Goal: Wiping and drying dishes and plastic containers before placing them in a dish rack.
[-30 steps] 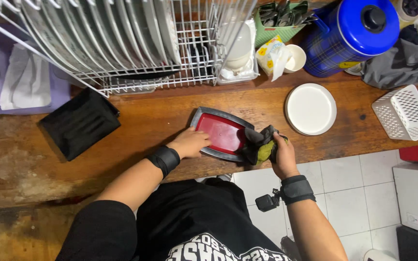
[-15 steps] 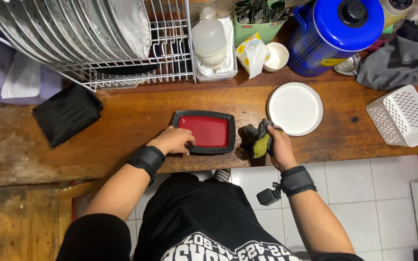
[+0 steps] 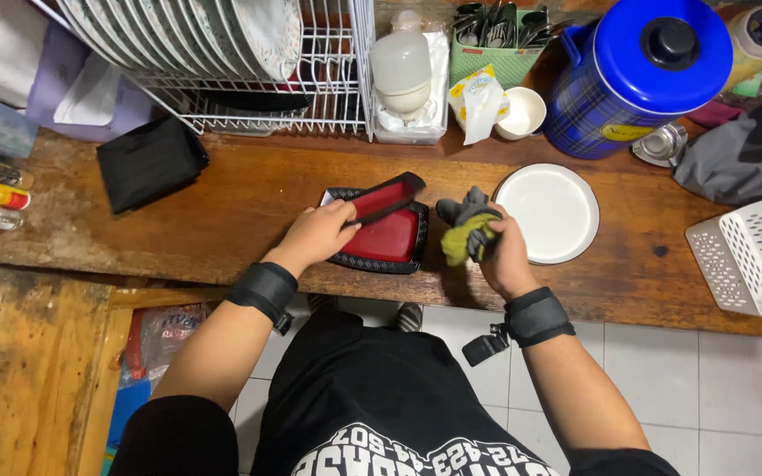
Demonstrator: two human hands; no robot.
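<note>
Your left hand (image 3: 317,234) grips the tilted upper red tray (image 3: 385,197), your right hand (image 3: 497,251) clenches the cloth (image 3: 466,234); a loose pinch could drop it onto the lower tray (image 3: 390,242).

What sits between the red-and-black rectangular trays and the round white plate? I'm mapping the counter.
In the head view, the right hand clutching a grey-and-green cloth.
</note>
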